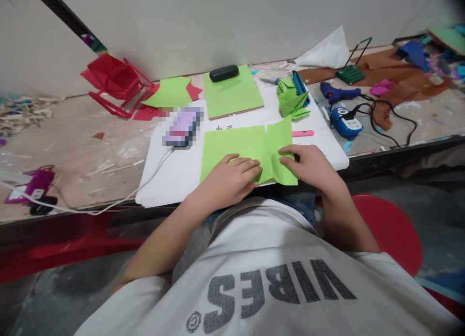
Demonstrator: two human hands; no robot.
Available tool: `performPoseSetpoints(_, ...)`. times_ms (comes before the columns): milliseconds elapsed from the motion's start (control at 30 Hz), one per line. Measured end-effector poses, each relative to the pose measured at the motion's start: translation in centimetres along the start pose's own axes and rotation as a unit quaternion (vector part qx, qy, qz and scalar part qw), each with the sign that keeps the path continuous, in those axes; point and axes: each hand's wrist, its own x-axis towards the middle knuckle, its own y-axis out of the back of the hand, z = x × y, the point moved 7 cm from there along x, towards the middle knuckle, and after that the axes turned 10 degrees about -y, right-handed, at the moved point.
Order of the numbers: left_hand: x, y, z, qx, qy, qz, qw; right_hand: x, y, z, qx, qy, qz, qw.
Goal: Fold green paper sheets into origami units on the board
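A bright green sheet of paper (232, 145) lies on a white sheet at the table's front edge, with a crease toward its right side. My left hand (232, 178) rests flat on its lower middle, fingers stretched out. At the paper's right part, which lifts slightly beyond the crease, my right hand (308, 164) pinches the sheet between thumb and fingers. A pink stick (303, 133) sticks out from beneath that side. Just behind stands a folded green paper piece (290, 101). Farther back, a black case (224, 73) sits on a stack of green paper (236, 101).
A phone (183, 128) with a white cable lies left on the white sheet (156, 181). Beyond it stands a red paper model chair (116, 84). To the right are a blue glue gun (339, 92), a blue device (346, 123) with black cord, and brown paper scraps (399, 79).
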Motion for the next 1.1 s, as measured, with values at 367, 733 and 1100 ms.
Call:
performPoseSetpoints(367, 4.2, -1.8, -0.1, -0.07, 0.133, 0.045, 0.988, 0.1, 1.4, 1.5, -0.056, -0.057, 0.039, 0.996)
performPoseSetpoints(733, 4.1, -3.4, -0.7, -0.078, 0.134, -0.009, 0.988, -0.2, 0.8, 1.8, -0.068, -0.026, 0.043, 0.996)
performPoseSetpoints(1100, 4.0, -1.9, 1.6, 0.0, 0.115, 0.057, 0.992, -1.5, 1.9, 1.6, -0.009, -0.045, 0.042, 0.998)
